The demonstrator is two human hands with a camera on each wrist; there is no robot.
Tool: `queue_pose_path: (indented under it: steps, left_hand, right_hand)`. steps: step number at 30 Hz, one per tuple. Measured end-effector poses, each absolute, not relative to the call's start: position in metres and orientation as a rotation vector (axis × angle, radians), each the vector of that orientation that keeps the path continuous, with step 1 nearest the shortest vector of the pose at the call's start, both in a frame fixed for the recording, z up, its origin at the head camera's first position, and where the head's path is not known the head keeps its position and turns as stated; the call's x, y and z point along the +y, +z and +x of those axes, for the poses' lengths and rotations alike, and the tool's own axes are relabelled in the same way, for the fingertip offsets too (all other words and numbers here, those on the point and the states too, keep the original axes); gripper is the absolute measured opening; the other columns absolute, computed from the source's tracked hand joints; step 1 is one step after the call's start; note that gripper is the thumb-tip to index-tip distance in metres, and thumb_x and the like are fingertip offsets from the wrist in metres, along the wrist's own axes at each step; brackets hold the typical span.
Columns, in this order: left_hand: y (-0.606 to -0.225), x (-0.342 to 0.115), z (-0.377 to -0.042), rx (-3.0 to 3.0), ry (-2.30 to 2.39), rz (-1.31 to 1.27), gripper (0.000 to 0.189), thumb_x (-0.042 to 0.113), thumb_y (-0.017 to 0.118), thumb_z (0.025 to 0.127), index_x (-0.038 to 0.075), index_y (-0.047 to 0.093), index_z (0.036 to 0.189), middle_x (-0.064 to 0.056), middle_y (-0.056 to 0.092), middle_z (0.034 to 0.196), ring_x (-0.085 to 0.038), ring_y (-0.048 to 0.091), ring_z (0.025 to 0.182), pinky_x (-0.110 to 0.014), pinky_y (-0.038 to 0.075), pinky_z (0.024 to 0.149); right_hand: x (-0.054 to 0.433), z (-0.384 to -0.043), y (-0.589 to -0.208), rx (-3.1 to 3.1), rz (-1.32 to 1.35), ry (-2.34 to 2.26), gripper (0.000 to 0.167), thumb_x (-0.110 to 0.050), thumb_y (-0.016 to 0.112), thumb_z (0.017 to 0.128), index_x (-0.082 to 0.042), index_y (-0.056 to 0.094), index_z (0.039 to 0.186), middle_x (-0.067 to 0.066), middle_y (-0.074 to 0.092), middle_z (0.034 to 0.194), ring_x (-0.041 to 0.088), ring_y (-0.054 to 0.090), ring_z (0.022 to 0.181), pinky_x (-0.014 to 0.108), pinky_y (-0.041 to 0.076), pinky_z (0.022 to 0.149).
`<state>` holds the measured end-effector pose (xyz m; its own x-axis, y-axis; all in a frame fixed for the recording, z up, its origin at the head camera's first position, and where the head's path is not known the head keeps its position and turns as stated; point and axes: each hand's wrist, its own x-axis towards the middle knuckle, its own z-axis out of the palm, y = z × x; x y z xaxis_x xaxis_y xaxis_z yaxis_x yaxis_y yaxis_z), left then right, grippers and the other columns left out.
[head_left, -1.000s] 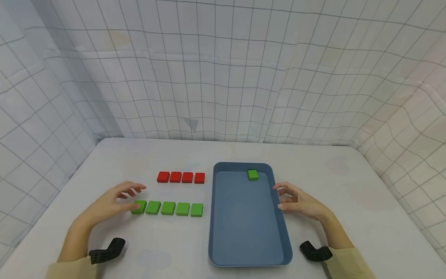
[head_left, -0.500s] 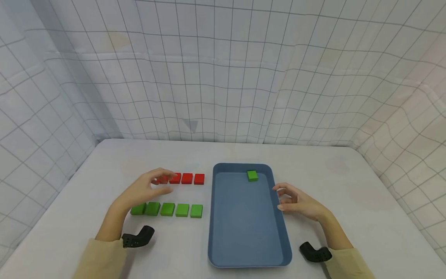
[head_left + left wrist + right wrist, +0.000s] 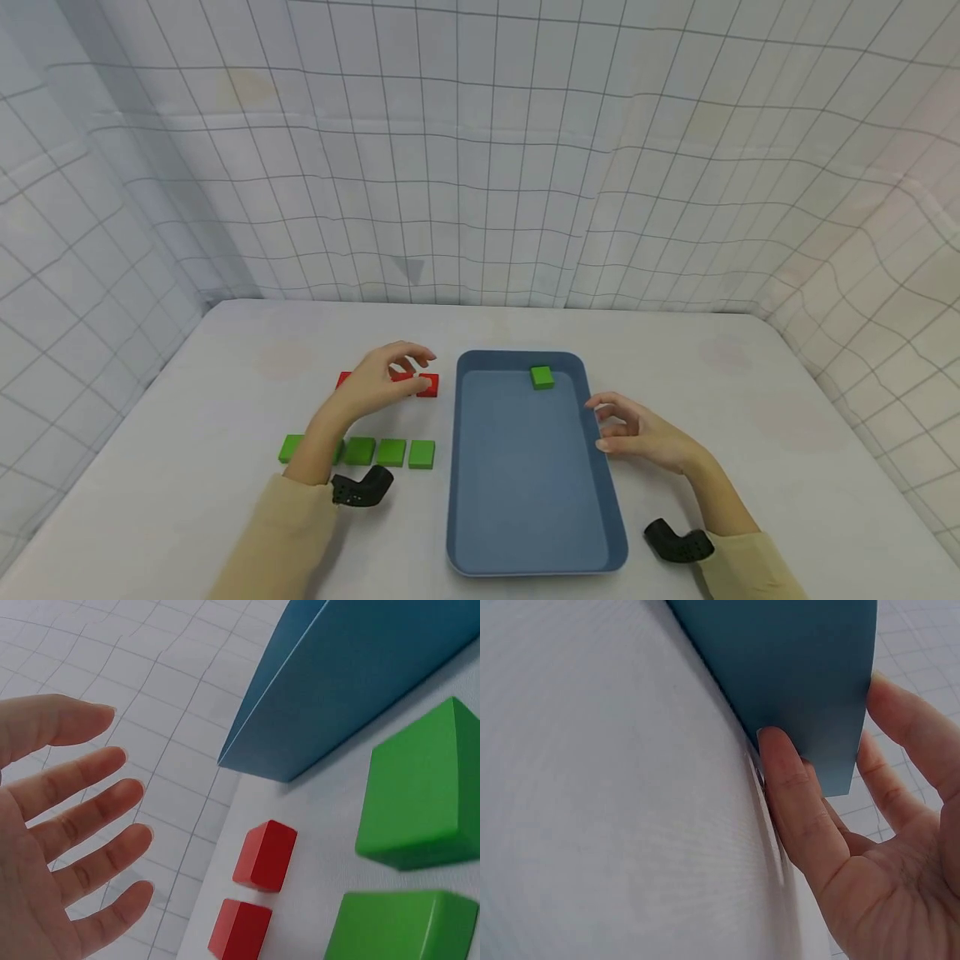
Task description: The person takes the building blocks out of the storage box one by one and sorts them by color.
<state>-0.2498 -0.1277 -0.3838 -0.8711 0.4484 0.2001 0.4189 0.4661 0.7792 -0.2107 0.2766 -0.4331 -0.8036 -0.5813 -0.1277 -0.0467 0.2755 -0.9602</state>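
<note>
My left hand [image 3: 371,385] hovers over the row of small red blocks, its fingers spread and empty. Its thumb tip overlaps the rightmost red block [image 3: 431,390] in the head view, but the left wrist view shows the hand [image 3: 45,832] apart from the red blocks [image 3: 266,856]. Nearer the person, a row of green blocks [image 3: 391,452] lies partly behind the left forearm. One green block [image 3: 542,377] sits inside the blue tray [image 3: 536,483], towards its far end. My right hand [image 3: 651,437] rests its fingertips against the tray's right outer wall [image 3: 810,690], fingers gently bent.
A black wrist-worn device [image 3: 363,487] sits below the left hand, and a similar one [image 3: 678,543] below the right. White cloth with a grid pattern [image 3: 487,167] hangs around the back and sides of the white table [image 3: 705,383].
The left hand has moved right and away from the person, from beside the leftmost green block to over the red row. The right hand, tray and blocks stay put.
</note>
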Motion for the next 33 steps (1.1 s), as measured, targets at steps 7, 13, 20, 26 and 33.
queue_pose_path:
  steps: [7,13,20,26,33]
  left_hand:
    - [-0.385,-0.102,-0.259,2.641,1.436,0.772,0.032,0.015,0.063,0.083,0.004,0.059,0.113,-0.014,0.058,0.107,-0.022,0.054,0.093,-0.036,0.043,0.079]
    - [-0.385,-0.081,-0.264,2.617,1.493,0.788,0.033,0.015,0.065,0.082,0.003,0.06,0.113,-0.017,0.057,0.109,-0.027,0.054,0.094,-0.037,0.043,0.08]
    - [-0.383,-0.06,-0.269,2.57,1.558,0.889,0.032,0.012,0.067,0.082,0.004,0.06,0.112,-0.017,0.057,0.107,-0.028,0.053,0.093,-0.041,0.044,0.081]
    - [-0.382,-0.039,-0.271,2.625,1.484,0.929,0.034,0.012,0.066,0.082,0.002,0.059,0.114,-0.013,0.058,0.108,-0.026,0.054,0.094,-0.04,0.046,0.078]
    - [-0.388,-0.018,-0.275,2.669,1.394,0.995,0.034,0.011,0.066,0.082,0.002,0.059,0.114,-0.013,0.058,0.107,-0.028,0.054,0.094,-0.039,0.046,0.081]
  right_hand:
    - [0.278,-0.211,-0.434,2.085,-0.591,-1.555,0.055,-0.007,0.06,0.087,-0.003,0.031,0.134,0.025,0.032,0.128,0.027,0.052,0.101,0.032,0.048,0.081]
    - [0.277,-0.211,-0.433,2.09,-0.584,-1.549,0.055,-0.007,0.06,0.087,-0.003,0.031,0.134,0.026,0.032,0.128,0.029,0.051,0.102,0.032,0.048,0.082]
    - [0.278,-0.211,-0.433,2.09,-0.574,-1.548,0.055,-0.008,0.06,0.087,-0.003,0.032,0.134,0.025,0.031,0.129,0.029,0.051,0.102,0.032,0.048,0.082]
    - [0.278,-0.211,-0.434,2.089,-0.576,-1.551,0.055,-0.008,0.06,0.087,-0.004,0.032,0.134,0.025,0.031,0.128,0.028,0.051,0.102,0.032,0.048,0.082]
    - [0.279,-0.212,-0.436,2.085,-0.585,-1.555,0.055,-0.007,0.06,0.087,-0.003,0.032,0.134,0.025,0.032,0.127,0.025,0.052,0.099,0.031,0.048,0.081]
